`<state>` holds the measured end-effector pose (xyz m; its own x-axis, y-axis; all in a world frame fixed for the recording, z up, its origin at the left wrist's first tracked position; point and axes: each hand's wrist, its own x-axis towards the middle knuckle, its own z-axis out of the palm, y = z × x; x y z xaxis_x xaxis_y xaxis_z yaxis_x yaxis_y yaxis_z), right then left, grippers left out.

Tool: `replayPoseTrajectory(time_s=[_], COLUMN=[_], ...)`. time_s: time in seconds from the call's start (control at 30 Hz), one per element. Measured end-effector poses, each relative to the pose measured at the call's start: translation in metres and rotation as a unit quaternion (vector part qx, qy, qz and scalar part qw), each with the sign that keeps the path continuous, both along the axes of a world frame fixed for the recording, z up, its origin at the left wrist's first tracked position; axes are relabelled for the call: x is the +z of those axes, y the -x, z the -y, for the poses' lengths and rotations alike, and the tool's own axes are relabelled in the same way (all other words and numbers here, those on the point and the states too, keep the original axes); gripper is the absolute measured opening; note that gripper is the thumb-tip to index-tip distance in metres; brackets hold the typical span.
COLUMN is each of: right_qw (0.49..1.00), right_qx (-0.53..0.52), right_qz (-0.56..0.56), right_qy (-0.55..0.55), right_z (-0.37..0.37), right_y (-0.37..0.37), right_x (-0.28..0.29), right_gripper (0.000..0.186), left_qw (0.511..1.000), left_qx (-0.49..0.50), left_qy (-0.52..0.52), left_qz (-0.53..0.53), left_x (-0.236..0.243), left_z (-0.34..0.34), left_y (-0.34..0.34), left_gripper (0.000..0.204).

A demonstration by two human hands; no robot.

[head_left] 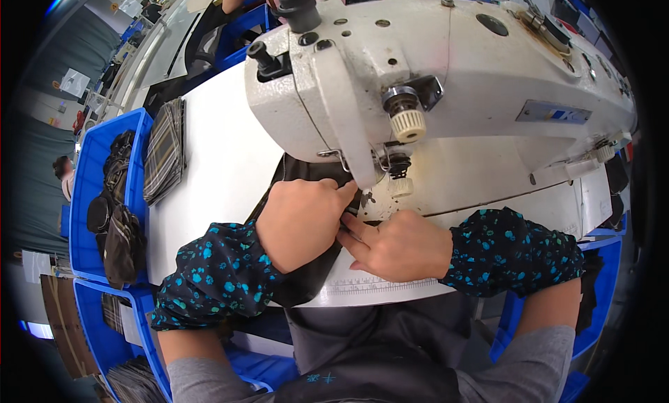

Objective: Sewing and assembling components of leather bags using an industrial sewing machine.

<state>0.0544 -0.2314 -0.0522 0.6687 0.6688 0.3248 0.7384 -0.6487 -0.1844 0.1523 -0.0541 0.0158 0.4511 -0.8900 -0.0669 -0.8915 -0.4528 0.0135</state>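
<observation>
We are resting our left hand (306, 218) on dark, plain cloth (305, 283) that is reaching the table's (212, 152) near edge; our right hand (404, 246) is almost meeting it, though we cannot tell about pinching. Farther back, the cloth is showing beneath the machine (481, 75).

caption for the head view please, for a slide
Left hand on dark fabric, right hand close beside, at a white sewing machine; plaid pieces stacked by a blue bin.

Grey-green curtains (38, 201), a long pale worktable (166, 48)
</observation>
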Motion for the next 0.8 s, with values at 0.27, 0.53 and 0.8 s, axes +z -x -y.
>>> replayPoseTrajectory(time_s=[0.27, 0.53, 0.8], right_qw=[0.992, 0.994, 0.984], right_qx=[-0.027, -0.042, -0.098], right_qz=[0.120, 0.101, 0.142], right_qy=[0.015, -0.003, 0.042], right_z=[-0.004, -0.004, 0.003], right_y=[0.003, 0.008, 0.002], right_x=[-0.006, -0.005, -0.005], right_gripper=[0.034, 0.029, 0.024], left_qw=[0.997, 0.995, 0.988], left_qx=[0.001, 0.005, 0.057], left_qy=[0.034, 0.051, 0.084], left_qz=[-0.063, -0.082, -0.113], left_x=[-0.010, -0.018, -0.027], left_z=[-0.001, -0.001, 0.004], left_y=[0.005, 0.016, 0.012], left_gripper=[0.042, 0.042, 0.023])
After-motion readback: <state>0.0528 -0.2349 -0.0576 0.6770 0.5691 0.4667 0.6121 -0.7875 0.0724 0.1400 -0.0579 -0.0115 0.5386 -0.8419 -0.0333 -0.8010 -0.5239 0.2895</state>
